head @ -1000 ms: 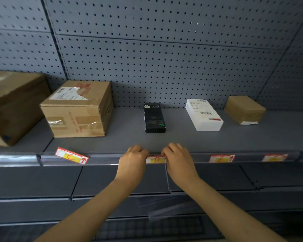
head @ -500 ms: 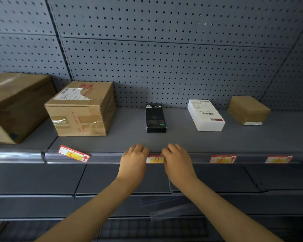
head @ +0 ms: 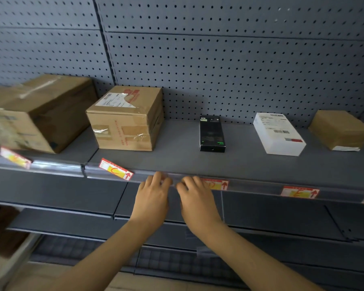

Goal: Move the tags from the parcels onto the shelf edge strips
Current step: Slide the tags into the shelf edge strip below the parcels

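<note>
Both hands sit side by side at the clear plastic shelf edge strip (head: pixel 250 184), fingers curled onto its top lip, holding nothing. Left hand (head: pixel 153 198) is just right of the crooked red-and-yellow "C" tag (head: pixel 116 169), right hand (head: pixel 195 198) partly covers the next red-and-yellow tag (head: pixel 215 184). Imo that C one's half out near the taped brown cardboard box (head: pixel 126 118), so slide left, square it, press it flat into the strip.

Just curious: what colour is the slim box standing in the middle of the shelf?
Black box, with small green marks, seen in the head view.
</note>
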`<state>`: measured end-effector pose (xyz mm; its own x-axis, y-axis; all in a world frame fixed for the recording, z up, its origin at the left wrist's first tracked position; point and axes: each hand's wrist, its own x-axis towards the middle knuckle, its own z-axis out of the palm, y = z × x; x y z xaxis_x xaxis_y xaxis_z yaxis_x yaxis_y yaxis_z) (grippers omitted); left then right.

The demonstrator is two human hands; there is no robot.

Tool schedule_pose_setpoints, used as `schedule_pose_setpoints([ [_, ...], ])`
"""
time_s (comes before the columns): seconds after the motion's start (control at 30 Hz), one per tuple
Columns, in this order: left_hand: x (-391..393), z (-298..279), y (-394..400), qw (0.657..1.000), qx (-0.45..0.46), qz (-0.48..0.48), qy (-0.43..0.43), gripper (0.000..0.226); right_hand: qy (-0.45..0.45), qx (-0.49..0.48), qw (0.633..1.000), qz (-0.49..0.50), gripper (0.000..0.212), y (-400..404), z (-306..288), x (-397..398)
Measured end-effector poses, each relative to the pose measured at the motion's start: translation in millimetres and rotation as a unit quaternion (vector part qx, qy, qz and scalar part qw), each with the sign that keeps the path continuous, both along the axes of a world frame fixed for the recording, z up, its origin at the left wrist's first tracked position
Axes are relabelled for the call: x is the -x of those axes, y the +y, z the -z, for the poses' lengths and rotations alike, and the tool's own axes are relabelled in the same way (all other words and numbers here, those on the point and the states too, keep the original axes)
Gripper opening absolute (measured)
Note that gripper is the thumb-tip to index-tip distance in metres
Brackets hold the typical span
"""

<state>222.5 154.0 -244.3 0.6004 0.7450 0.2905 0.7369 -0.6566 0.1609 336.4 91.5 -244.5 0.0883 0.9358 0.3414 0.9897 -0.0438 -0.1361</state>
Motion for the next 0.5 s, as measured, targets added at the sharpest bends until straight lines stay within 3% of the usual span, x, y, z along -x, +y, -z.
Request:
schedule_pose_setpoints([
  [0.2, 50, -14, 33, 0.999, -0.033, -0.033, -0.007, 0.034, 0.024, -0.015, 1.000, -0.012, 0.038, 31, 1, 42],
  [0.4, 98, -23, 75, 0.998, -0.058, -0.009, -0.008, 0.038, 0.085, -0.045, 0.995, 0.027, 0.018, 65, -3, 93],
  [0.5, 120, -27, 97, 0.997, -0.073, 0.011, -0.016, 0.044, 0.106, -0.058, 0.991, 0.060, 0.018, 77, -6, 118],
])
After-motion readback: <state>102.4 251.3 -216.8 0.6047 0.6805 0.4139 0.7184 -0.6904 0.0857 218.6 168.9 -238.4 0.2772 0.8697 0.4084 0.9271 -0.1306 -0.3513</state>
